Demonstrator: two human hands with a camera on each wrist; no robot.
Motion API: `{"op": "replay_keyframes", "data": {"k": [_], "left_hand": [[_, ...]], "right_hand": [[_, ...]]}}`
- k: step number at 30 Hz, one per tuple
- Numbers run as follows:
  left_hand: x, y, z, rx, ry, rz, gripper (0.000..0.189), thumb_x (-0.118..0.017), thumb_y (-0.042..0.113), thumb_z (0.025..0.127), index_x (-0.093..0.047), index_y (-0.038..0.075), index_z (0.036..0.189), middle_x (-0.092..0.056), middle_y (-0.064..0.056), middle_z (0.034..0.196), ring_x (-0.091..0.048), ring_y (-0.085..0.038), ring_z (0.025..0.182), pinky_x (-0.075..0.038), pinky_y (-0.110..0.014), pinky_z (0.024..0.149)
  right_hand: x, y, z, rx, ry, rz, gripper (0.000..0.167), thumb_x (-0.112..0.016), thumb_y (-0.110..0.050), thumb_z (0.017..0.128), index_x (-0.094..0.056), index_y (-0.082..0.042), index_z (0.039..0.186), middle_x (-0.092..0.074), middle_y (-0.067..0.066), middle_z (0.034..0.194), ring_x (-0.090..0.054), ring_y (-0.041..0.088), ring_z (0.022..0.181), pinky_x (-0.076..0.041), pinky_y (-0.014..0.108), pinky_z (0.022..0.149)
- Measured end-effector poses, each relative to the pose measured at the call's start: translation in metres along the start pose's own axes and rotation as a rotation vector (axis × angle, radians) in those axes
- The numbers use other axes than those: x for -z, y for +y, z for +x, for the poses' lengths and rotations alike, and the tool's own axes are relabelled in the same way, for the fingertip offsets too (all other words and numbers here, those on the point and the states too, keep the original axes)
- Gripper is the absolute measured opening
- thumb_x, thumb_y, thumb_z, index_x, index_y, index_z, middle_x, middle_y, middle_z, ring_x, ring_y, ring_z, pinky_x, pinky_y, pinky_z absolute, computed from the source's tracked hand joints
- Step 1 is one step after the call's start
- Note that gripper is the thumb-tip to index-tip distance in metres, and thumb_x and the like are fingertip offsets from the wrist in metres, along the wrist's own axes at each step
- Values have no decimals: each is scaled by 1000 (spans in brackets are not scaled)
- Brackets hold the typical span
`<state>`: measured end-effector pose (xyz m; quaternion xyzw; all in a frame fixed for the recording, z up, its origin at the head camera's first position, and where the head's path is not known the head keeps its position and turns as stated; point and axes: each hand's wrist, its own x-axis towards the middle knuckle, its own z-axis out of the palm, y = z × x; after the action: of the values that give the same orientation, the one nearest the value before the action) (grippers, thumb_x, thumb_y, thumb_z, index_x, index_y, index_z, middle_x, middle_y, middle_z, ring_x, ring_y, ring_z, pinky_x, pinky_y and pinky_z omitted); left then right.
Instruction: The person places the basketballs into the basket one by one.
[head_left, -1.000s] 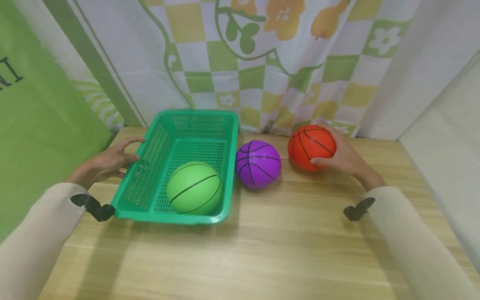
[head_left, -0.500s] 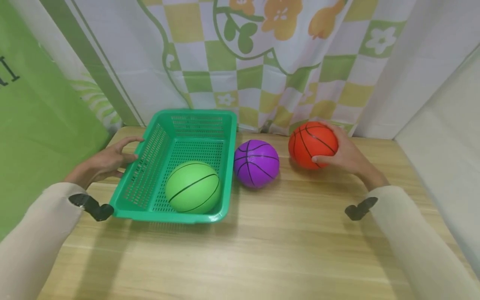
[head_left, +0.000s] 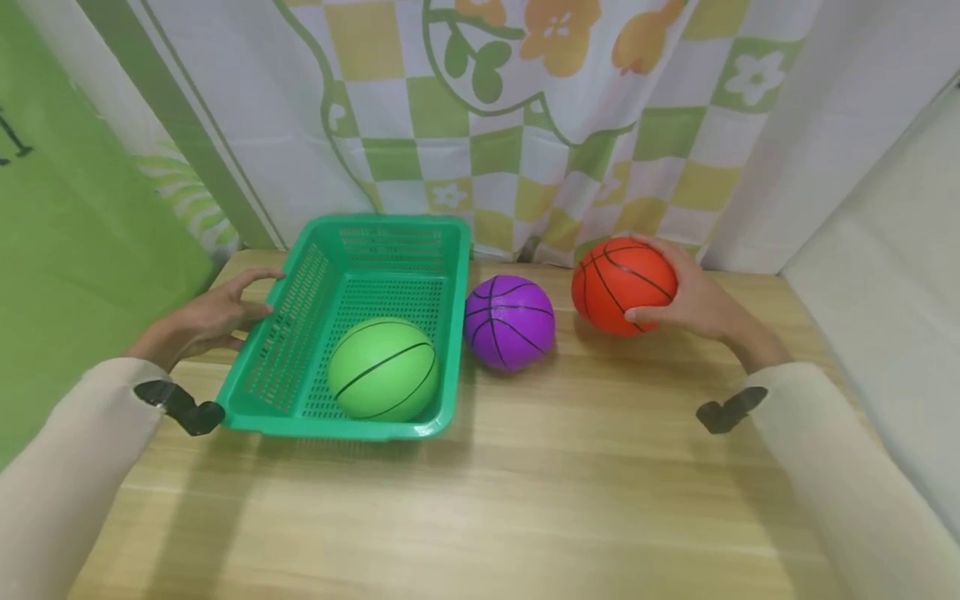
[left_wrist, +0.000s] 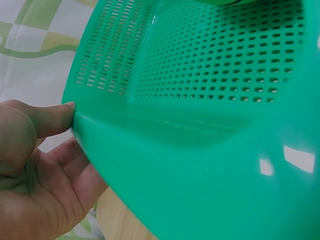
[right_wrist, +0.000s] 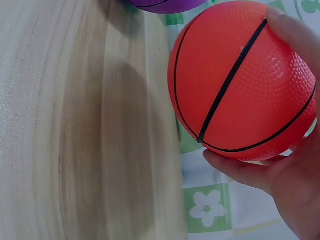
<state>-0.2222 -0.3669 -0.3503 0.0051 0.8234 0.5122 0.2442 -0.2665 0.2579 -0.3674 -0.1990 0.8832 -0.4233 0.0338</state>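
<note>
My right hand [head_left: 693, 296] grips a red toy basketball [head_left: 618, 283] at the table's back right, the thumb on its near side and the fingers over its far side. In the right wrist view the red ball [right_wrist: 235, 80] fills much of the frame. On the left, a green plastic basket [head_left: 461, 333] with slotted walls is held at its left rim by my left hand [head_left: 213, 317]. The left wrist view has that hand [left_wrist: 45, 170] with its thumb on the rim [left_wrist: 82, 130] and other fingers behind it. Inside the basket lies a light green ball [head_left: 382, 371], near its front right corner.
A purple toy basketball [head_left: 510, 323] sits on the wooden table [head_left: 525, 500] between the basket and the red ball, close to the basket's right side. Behind the table hangs a checkered curtain [head_left: 442, 117]. A green cloth [head_left: 67, 250] is at the left.
The red ball, in my right hand, has shifted slightly up and to the right relative to the purple ball. My left hand stays at the basket's rim. The whole view has drifted a little.
</note>
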Motion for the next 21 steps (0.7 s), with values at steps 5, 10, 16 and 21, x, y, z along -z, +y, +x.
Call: {"op": "replay_keyframes", "data": {"k": [5, 10, 16, 21], "left_hand": [[0, 1, -1, 2, 3, -1, 66, -39, 6, 108, -1, 17, 161, -45, -37, 135, -64, -32, 105, -55, -52, 86], [0, 1, 0, -2, -4, -18, 67, -40, 6, 107, -1, 17, 161, -50, -34, 131, -66, -31, 102, -55, -52, 85], [1, 0, 0, -5, 4, -17, 66, -39, 6, 108, -1, 17, 161, -47, -36, 134, -65, -31, 103, -55, -53, 86], [0, -1, 1, -6, -1, -16, 67, -39, 6, 108, 0, 18, 161, -41, -39, 137, -64, -31, 105, -54, -53, 87]], "right_hand": [[6, -12, -2, 5, -23, -19, 100, -88, -17, 77, -29, -30, 158, -28, 15, 154, -43, 41, 126, -45, 66, 93], [9, -23, -4, 24, -15, -25, 101, -86, -14, 77, -27, -29, 158, -32, 17, 150, -46, 43, 121, -47, 65, 88], [9, -39, -2, 90, 22, -37, 102, -87, -9, 74, -30, -28, 156, -33, 17, 150, -46, 44, 121, -47, 67, 88], [10, -49, 1, 130, 25, -44, 104, -89, -7, 70, -32, -24, 155, -36, 17, 150, -46, 43, 122, -47, 68, 88]]}}
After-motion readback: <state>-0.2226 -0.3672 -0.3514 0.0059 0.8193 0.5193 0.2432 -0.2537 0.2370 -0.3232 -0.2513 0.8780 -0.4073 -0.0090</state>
